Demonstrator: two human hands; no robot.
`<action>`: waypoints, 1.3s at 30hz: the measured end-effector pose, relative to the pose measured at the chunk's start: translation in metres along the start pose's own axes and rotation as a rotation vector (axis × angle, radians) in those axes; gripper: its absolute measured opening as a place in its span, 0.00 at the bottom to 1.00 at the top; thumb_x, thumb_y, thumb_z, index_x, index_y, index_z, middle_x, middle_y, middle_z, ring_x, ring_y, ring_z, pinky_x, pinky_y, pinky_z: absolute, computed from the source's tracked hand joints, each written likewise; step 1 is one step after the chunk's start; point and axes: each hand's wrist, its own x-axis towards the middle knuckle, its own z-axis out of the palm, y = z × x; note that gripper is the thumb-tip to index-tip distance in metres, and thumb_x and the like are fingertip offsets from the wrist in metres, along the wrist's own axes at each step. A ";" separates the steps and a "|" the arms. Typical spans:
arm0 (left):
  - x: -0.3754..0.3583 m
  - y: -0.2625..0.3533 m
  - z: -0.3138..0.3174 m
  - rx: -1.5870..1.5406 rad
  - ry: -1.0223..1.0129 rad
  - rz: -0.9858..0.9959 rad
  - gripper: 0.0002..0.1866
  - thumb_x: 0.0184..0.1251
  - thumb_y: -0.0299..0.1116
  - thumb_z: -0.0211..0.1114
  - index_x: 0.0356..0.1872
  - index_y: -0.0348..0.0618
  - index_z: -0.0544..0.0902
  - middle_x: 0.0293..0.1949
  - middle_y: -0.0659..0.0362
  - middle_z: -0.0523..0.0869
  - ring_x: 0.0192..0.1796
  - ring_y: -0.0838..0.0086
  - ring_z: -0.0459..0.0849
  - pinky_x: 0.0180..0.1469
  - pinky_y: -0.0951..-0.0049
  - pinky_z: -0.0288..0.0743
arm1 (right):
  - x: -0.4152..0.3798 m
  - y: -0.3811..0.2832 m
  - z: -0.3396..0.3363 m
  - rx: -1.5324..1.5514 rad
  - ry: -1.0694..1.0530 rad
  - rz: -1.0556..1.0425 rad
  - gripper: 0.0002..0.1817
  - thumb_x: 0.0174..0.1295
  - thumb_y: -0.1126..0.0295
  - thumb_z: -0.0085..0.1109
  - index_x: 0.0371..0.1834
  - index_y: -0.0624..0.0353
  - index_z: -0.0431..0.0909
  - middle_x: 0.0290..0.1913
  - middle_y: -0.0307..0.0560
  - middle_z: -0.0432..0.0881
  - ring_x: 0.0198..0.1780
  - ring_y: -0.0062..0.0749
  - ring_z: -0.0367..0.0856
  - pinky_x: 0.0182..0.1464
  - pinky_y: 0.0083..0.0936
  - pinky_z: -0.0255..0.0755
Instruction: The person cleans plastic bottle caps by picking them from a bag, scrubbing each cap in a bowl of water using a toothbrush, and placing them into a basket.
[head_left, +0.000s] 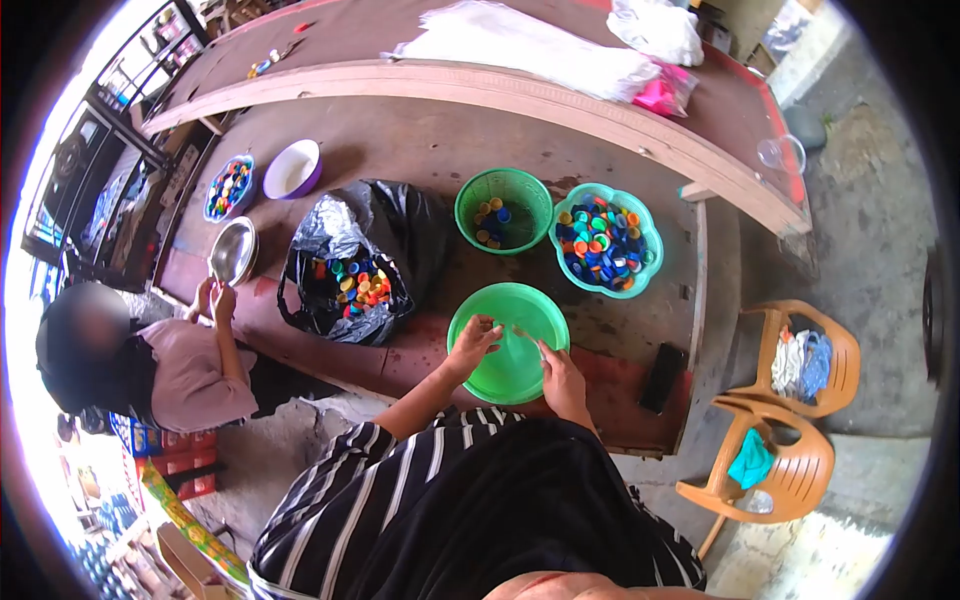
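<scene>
Over the near side of a bright green basin [510,300], my left hand [472,348] is closed, its fingertips pinched together. What they hold is too small to make out. My right hand [565,380] grips a thin knife-like tool [526,335], its narrow end pointing toward my left hand above the basin. Behind the basin stands a green bucket [503,176] with a few yellow and blue bottle caps [490,222] at its bottom. Beside it, a scalloped turquoise bowl [650,240] is filled with blue, orange and green caps [603,240].
A black plastic bag [420,225] of coloured caps gapes open on the left. Beyond it are a metal bowl [234,250], a purple bowl [293,170] and a small cap-filled bowl [229,188]. Another person [190,375] works there. A phone [661,378] lies right; chairs [790,470] stand beyond.
</scene>
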 end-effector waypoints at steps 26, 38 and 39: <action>0.057 0.146 0.029 0.629 0.328 0.854 0.23 0.57 0.26 0.69 0.56 0.41 0.77 0.60 0.47 0.74 0.60 0.52 0.75 0.61 0.59 0.73 | -0.005 0.002 0.001 -0.010 -0.076 -0.002 0.22 0.69 0.66 0.48 0.66 0.47 0.71 0.50 0.54 0.77 0.50 0.54 0.78 0.49 0.45 0.73; -0.052 0.100 -0.029 0.633 0.394 0.769 0.12 0.61 0.21 0.66 0.46 0.36 0.82 0.48 0.53 0.79 0.43 0.67 0.86 0.42 0.73 0.82 | -0.006 0.004 0.005 -0.063 -0.033 -0.040 0.22 0.69 0.67 0.51 0.67 0.45 0.71 0.46 0.53 0.78 0.45 0.54 0.80 0.43 0.44 0.75; -0.059 0.098 -0.036 0.652 0.439 0.762 0.12 0.61 0.21 0.66 0.46 0.37 0.82 0.47 0.53 0.80 0.41 0.69 0.85 0.40 0.74 0.81 | -0.006 0.004 0.006 -0.057 -0.027 -0.045 0.22 0.68 0.68 0.52 0.67 0.45 0.71 0.45 0.53 0.78 0.44 0.54 0.80 0.43 0.44 0.75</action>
